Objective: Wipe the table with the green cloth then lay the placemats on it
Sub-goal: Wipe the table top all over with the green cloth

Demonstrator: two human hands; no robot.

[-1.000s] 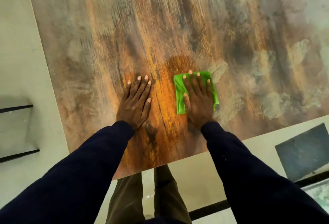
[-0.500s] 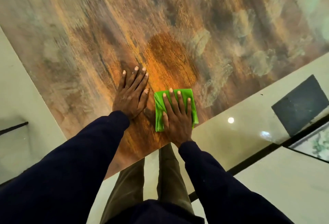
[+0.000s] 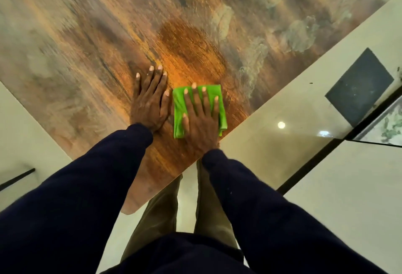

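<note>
Green microfibre-like fabric, folded into a rough rectangle, formed the green cloth (image 3: pixel 178 104). It lay flat beneath the right hand (image 3: pixel 200 121), close to the near edge of the surface (image 3: pixel 87 56). The right hand pressed it palm down, with straight, spread fingers. Only the cloth's margins showed around the hand; its middle was hidden.

The left hand (image 3: pixel 150 101) lay palm down on the bare surface just left of the cloth, its fingers straight and close together. Whether its thumb touched the cloth could not be told. The two hands lay side by side, near each other but apart.

The surface was a smooth slab with a streaked, wood-like pattern in orange, brown and grey, with pale cloudy patches beyond and right of the right hand. Its far part was blurred, and the frame cut it off at the top and left. One rounded corner showed beneath the left sleeve (image 3: pixel 87 186).

Both sleeves were dark navy. Olive trousers (image 3: pixel 158 208) appeared between them, below the hands.

The floor (image 3: pixel 326 186) was glossy cream tile with black strips, and it carried a round light reflection. Right of the right hand lay a dark, speckled square inset (image 3: pixel 359 86).
</note>
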